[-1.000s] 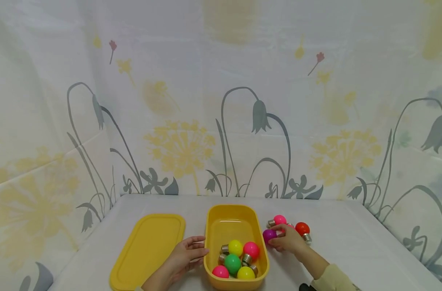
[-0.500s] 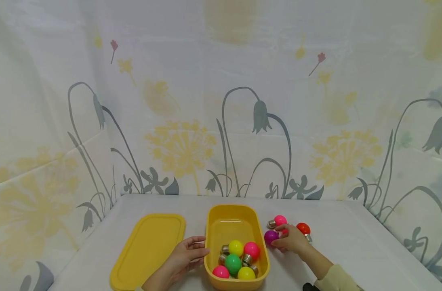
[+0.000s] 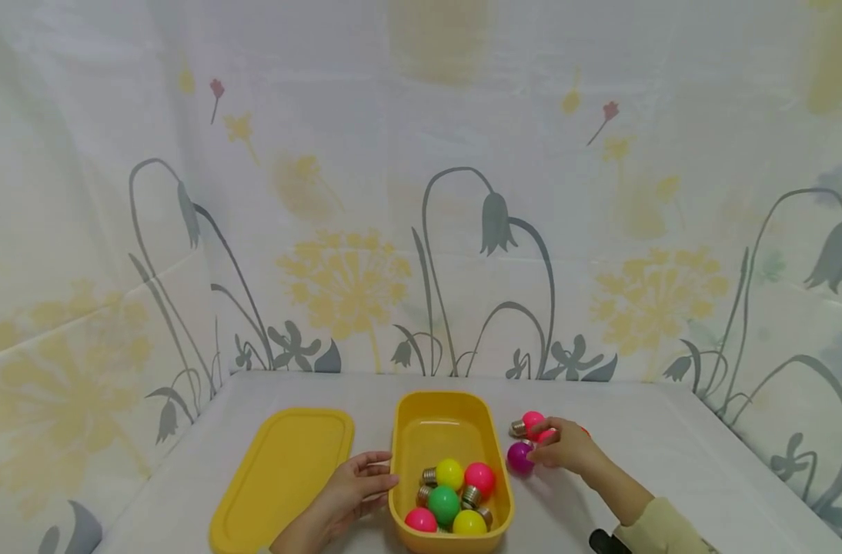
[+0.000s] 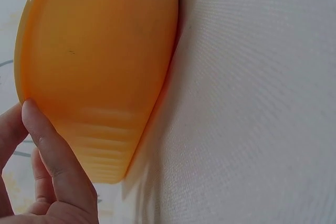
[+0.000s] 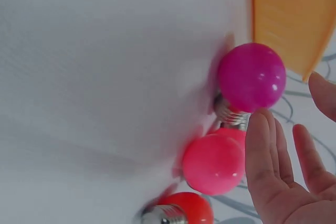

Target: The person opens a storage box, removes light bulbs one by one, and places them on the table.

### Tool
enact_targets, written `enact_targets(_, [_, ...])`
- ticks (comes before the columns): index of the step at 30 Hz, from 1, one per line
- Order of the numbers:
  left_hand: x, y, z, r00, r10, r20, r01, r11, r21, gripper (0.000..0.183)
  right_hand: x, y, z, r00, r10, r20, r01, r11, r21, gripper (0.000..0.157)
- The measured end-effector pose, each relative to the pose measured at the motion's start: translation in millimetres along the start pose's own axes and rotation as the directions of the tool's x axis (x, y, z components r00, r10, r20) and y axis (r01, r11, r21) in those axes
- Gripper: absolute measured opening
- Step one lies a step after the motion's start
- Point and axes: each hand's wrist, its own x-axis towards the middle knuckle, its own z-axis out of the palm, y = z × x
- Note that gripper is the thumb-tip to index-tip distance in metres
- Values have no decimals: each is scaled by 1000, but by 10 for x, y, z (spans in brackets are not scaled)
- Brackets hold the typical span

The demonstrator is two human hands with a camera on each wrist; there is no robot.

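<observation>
In the head view, all but a sliver of the red bulb [image 5: 195,206] is hidden by the right hand [image 3: 566,446], and one pink bulb [image 5: 214,163] is partly covered by its fingers. A dark object [image 3: 606,542] is cut off below and cannot be identified. The lid [image 3: 282,473] is partly covered by the left hand [image 3: 355,486] and forearm. In the left wrist view, the tub [image 4: 105,51] is cut off above and its inside is hidden.
</observation>
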Motion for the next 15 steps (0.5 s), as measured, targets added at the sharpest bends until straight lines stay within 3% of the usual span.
enact_targets(15, [3,-37,-9,999,31,10,-31,1000,-6,50,27,-210,-40,997,-58,51,57,998,18,39])
